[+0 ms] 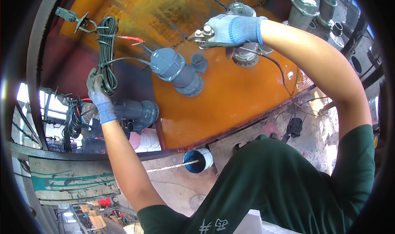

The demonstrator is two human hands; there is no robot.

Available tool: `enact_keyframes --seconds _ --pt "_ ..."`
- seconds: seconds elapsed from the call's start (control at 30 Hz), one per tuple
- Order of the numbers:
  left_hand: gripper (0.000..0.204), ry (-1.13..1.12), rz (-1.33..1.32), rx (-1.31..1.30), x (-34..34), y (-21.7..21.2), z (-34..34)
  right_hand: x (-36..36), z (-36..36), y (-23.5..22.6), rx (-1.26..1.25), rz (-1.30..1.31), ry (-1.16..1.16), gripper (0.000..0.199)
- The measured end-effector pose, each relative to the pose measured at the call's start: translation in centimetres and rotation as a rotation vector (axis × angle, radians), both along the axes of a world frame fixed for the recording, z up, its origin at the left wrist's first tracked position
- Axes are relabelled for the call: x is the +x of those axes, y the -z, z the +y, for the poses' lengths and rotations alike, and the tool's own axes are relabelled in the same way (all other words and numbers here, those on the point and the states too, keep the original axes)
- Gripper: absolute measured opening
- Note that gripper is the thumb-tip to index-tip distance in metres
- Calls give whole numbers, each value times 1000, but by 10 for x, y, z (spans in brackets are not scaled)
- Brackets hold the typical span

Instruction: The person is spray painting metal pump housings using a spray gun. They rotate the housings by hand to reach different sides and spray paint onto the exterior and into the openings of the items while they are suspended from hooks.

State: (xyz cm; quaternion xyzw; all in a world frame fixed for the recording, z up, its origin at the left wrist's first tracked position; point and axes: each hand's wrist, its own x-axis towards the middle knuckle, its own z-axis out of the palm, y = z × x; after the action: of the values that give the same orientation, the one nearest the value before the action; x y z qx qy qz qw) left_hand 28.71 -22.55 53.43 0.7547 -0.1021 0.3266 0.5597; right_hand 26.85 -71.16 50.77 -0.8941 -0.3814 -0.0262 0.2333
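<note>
1. Left hand (98, 95), gloved: fingers closed around the lower end of a coiled dark cable bundle (107, 53). The bundle hangs from a metal hook (84, 23) well above the fingers.
2. Right hand (230, 30), gloved: fingers closed on a pair of metal pliers (202, 35), whose head points away from the palm toward the person's left. A thin cable (279, 71) runs from just under the fingers down along the forearm.
3. A grey pump (177, 71) lies between the two hands on the rusty orange surface (230, 98), joined to the bundle by its lead. A second grey pump body (246, 55) sits directly under the right fingers; a third (138, 112) is just beside the left wrist.
4. Handling judgement: the cable bundle looks soft, flexible and light, liable to spring loose; best gripped around the whole coil, as now. The pumps look rigid and heavy, so better taken by the body than dragged by the lead.
5. Beyond the hands: more pumps (304, 8) stand past the right forearm, and a blue cup (197, 160) lies below.
</note>
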Motion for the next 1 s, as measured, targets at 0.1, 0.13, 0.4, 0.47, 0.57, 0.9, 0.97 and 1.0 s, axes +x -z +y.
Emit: enact_keyframes --seconds 0.1,0.13,0.4,0.47,0.57,0.9,0.97,1.0 --pt "49 -2 17 75 12 -7 15 13 12 4 2 304 208 51" --pt "47 -11 15 133 14 -10 11 14 8 11 98 333 165 51" --pt "56 -70 156 307 54 -38 26 26 -41 72 128 196 195 42" --pt "56 -202 156 270 55 -43 61 0 -49 69 185 420 69 35" --pt "38 -281 -26 592 63 -48 64 -45 -80 84 224 558 67 38" --pt "32 -307 -237 309 -3 -56 -62 -132 -110 209 660 850 215 18" --pt "38 -378 -518 897 -10 -70 -87 -132 -105 218 775 859 210 18" --pt "40 -296 -505 872 -11 -72 -107 -128 -103 213 786 860 186 18"
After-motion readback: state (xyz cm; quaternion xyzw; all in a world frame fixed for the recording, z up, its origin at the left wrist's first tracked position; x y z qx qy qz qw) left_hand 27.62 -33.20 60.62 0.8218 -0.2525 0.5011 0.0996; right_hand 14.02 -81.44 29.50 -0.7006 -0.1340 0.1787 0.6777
